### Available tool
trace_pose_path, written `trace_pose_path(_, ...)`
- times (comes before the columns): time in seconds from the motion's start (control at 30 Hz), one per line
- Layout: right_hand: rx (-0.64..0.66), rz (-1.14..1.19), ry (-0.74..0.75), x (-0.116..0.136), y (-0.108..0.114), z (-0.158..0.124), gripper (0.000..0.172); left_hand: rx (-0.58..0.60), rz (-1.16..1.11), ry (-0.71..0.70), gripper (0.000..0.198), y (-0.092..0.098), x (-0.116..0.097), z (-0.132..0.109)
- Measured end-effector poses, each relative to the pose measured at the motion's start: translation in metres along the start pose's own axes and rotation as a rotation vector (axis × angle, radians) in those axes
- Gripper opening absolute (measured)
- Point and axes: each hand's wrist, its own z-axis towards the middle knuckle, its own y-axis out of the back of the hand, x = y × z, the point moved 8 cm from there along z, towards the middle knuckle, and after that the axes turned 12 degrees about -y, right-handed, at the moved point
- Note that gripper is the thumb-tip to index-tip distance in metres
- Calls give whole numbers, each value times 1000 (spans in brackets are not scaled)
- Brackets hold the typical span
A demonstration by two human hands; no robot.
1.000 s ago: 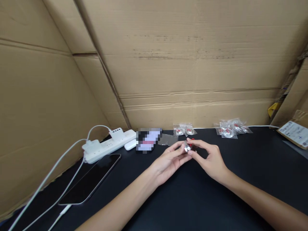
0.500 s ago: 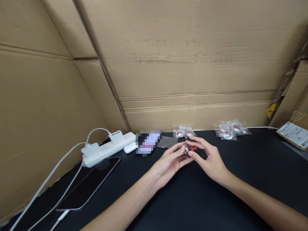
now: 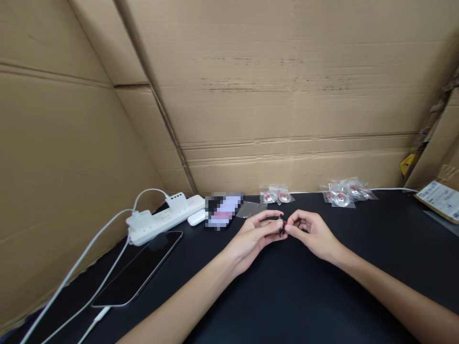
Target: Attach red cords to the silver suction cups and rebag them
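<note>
Near the middle of the dark tabletop, my left hand (image 3: 253,236) is closed around a small round metal disc (image 3: 281,226) with a bit of red cord. The disc stands nearly edge-on, its rim held between thumb and fingers. Some red shows within the left palm, on the disc's left side. From the right, my right hand (image 3: 311,233) pinches at the middle of the disc's facing side with thumb and forefinger, its other fingers curled. The fingertips hide what exactly it grips there. Behind the hands lies a flat clear plastic bag (image 3: 251,209).
Clear bags of silver discs with red pieces (image 3: 276,195) lie at the back; several more bagged discs (image 3: 342,195) are further right. To the left are a white power strip (image 3: 167,220), cables, a dark tablet (image 3: 139,270) and a blurred phone (image 3: 224,212). Cardboard walls (image 3: 287,110) surround the table.
The disc has turned edge-on, and its red cord now shows on the left-palm side instead of the right. My right hand's fingers have curled from a spread hold into a pinch.
</note>
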Motion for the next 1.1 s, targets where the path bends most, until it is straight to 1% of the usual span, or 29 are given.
trace_pose_path(0.17,80,119,-76,-6,-6,1,20,35,158,17,34,3,2,0)
trace_pose_path(0.27,143,153,-131,-8,-10,0,22,58,195,40,33,2,4,-1)
trace_pose_path(0.37,178,106,-151,-9,-10,0,20,94,208,71,28,0,5,-2)
trace_pose_path(0.43,180,-5,-145,-9,-9,0,17,115,220,78,25,-2,6,-2)
trace_pose_path(0.47,164,-84,-132,-8,-8,-1,15,124,226,78,25,-2,6,-2)
trace_pose_path(0.53,83,-269,-62,-2,-4,-3,8,136,237,81,24,-3,7,-1)
trace_pose_path(0.57,24,-360,-4,4,-2,-5,6,143,240,89,24,-3,8,-1)
trace_pose_path(0.63,-86,-516,135,19,-1,-11,7,158,240,112,24,-4,10,-1)
trace_pose_path(0.7,-167,-607,247,31,-3,-19,9,180,236,138,26,-6,11,-2)
trace_pose_path(0.77,-207,-624,308,39,-4,-24,10,201,233,169,28,-7,13,-4)
trace_pose_path(0.9,-193,-547,346,42,-9,-29,10,218,231,236,32,-8,14,-7)
trace_pose_path(1.1,-62,-464,360,40,-18,-31,14,251,297,318,37,-9,13,-12)
